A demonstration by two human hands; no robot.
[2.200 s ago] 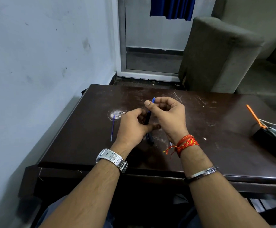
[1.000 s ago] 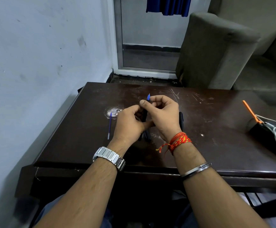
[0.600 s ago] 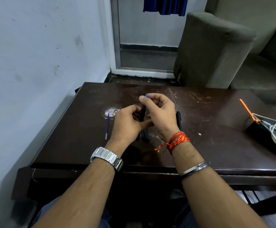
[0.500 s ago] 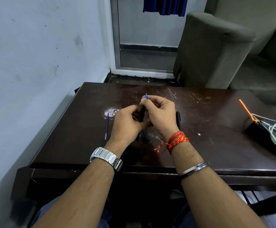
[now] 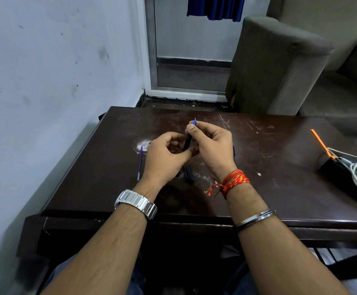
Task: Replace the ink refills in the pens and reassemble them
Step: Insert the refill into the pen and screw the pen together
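Right hand (image 5: 212, 145): thumb and forefinger pinch the blue refill (image 5: 194, 122), its tip pointing up and away. Left hand (image 5: 164, 155): fingers curled around the black pen barrel (image 5: 187, 142), upright above the table's (image 5: 279, 188) middle. A spare refill (image 5: 140, 162) lies flat near the table's left edge.

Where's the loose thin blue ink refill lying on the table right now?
In the head view, the thin blue ink refill lies flat on the dark brown wooden table, just left of the left hand, its far end by a whitish scuff mark.
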